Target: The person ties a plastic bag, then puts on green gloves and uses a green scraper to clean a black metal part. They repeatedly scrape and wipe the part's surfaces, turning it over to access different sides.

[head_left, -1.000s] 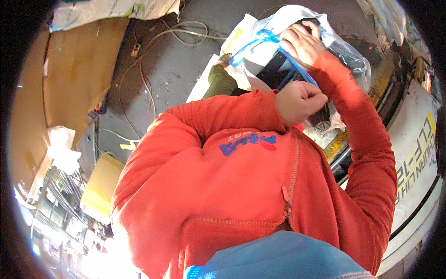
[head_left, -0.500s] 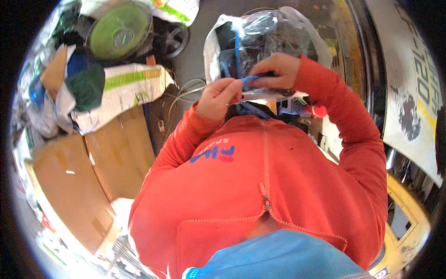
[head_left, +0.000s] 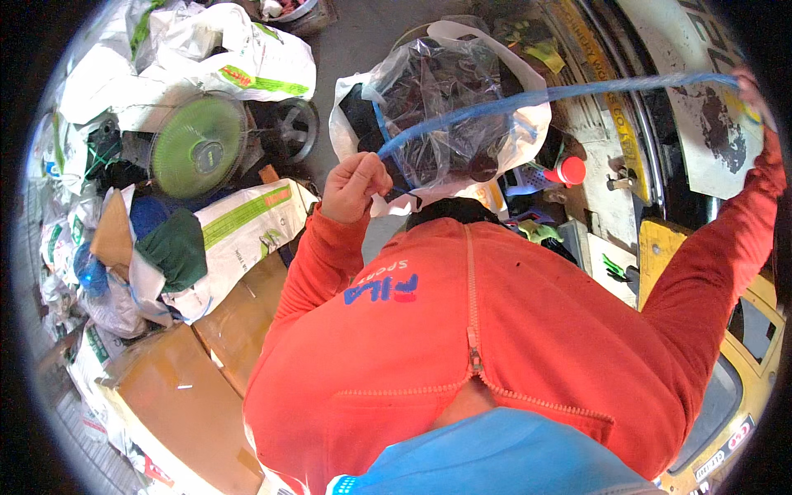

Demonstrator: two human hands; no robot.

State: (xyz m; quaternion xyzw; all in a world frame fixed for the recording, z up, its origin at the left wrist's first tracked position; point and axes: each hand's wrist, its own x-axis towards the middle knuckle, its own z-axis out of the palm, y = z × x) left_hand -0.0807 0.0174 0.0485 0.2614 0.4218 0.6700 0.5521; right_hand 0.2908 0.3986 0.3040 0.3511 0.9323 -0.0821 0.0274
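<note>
The right hand, earlier touching the left hand beside the plastic bag, had swung out to two o'clock, stretching the blue string long.

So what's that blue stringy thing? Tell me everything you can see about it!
The blue strip is long and narrow, a little shiny, and looks like plastic twine. It stretches in a gentle arch from the left hand, which pinches it, up to the right hand, blurry near the picture's right edge. In between, it crosses in front of the clear and white plastic bag; I can't tell whether it touches the plastic there. It looks thinner near the left hand.
</note>
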